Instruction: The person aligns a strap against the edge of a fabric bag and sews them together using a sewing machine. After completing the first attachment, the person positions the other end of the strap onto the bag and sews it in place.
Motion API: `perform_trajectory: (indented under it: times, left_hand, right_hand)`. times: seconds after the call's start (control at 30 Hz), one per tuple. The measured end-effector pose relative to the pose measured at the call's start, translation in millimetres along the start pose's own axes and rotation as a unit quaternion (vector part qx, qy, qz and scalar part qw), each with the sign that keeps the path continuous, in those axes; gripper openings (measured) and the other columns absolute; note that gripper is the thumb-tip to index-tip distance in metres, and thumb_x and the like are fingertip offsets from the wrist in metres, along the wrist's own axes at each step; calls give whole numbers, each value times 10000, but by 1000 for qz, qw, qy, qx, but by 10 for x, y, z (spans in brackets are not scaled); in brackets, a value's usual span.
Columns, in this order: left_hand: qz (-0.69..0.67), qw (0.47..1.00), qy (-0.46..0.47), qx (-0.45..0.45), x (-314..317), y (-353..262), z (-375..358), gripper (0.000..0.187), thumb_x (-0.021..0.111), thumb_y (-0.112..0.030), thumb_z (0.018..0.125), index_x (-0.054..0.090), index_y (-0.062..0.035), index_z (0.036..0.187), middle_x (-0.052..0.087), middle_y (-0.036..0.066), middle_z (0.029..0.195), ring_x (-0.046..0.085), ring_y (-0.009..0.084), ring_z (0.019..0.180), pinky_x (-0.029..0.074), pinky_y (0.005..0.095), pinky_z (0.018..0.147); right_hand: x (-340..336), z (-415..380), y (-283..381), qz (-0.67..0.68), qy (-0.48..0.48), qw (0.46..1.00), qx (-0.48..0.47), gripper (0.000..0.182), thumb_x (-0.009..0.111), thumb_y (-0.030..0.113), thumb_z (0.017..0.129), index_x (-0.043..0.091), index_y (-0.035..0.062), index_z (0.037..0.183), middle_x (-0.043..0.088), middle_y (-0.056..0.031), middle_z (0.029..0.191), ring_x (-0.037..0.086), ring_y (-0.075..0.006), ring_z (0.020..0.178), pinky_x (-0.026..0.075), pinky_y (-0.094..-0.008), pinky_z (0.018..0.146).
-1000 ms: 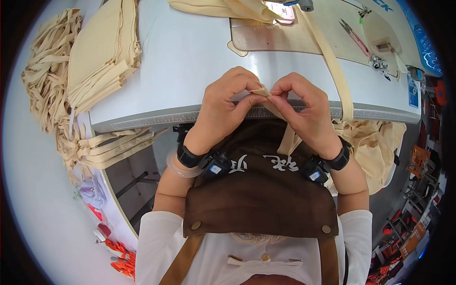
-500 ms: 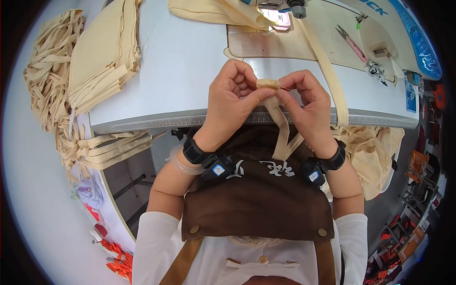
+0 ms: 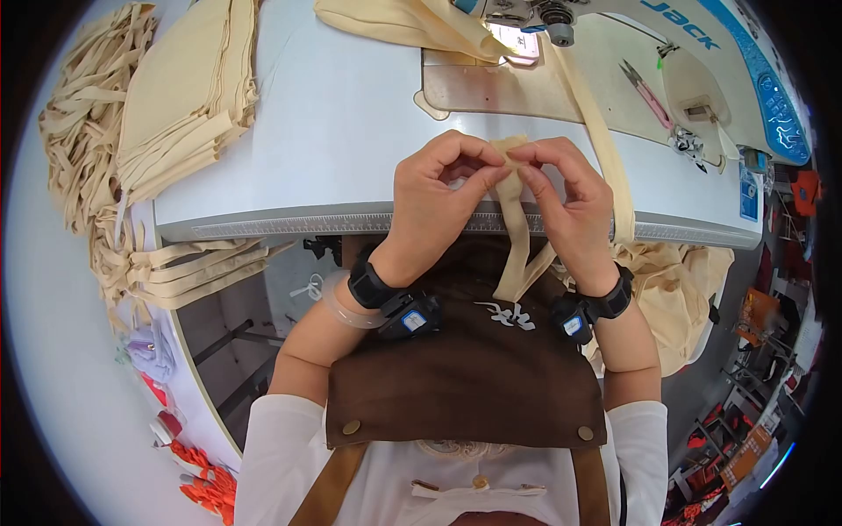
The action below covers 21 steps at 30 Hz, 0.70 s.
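Between my two hands is a narrow cream fabric strap (image 3: 514, 219), its upper end spread out above my fingertips. My left hand (image 3: 445, 193) pinches one edge between thumb and forefinger, its other fingers curled. On the opposite edge, my right hand (image 3: 572, 193) has the same kind of pinch. Below the hands the strap hangs over the table's front edge and doubles back near my brown apron (image 3: 465, 377). Both hands are just above the front of the white sewing table (image 3: 324, 131).
A sewing machine (image 3: 684, 26) stands at the back right, with pink-handled thread snips (image 3: 647, 95) on its bed. Stacked cream fabric panels (image 3: 184, 88) and bundled straps (image 3: 88, 123) are at left. Another cream strip (image 3: 605, 149) runs down the table's right. More cloth (image 3: 675, 298) lies below right.
The strap's end has gone from folded across my fingers to standing up flatter between them. My fingertips have shifted slightly, and the whole view has tilted a little.
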<state>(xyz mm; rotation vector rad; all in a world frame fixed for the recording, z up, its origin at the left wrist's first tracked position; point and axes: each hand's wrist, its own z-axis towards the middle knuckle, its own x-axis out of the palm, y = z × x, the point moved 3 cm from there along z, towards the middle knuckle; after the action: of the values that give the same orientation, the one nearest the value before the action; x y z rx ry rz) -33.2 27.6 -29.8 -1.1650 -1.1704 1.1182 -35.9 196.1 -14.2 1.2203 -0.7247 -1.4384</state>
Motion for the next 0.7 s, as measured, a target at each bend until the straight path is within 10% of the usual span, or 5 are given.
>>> perform_trajectory:
  times: [0.7]
  left_hand:
    - [47, 998, 20, 21, 45, -61, 76, 183, 745, 61, 861, 711, 30, 1038, 676, 44, 977, 644, 101, 886, 541, 239, 803]
  right_hand:
    - [-125, 117, 131, -165, 10, 981, -102, 211, 680, -71, 838, 679, 16, 1030, 635, -123, 957, 619, -307, 891, 512, -381, 766]
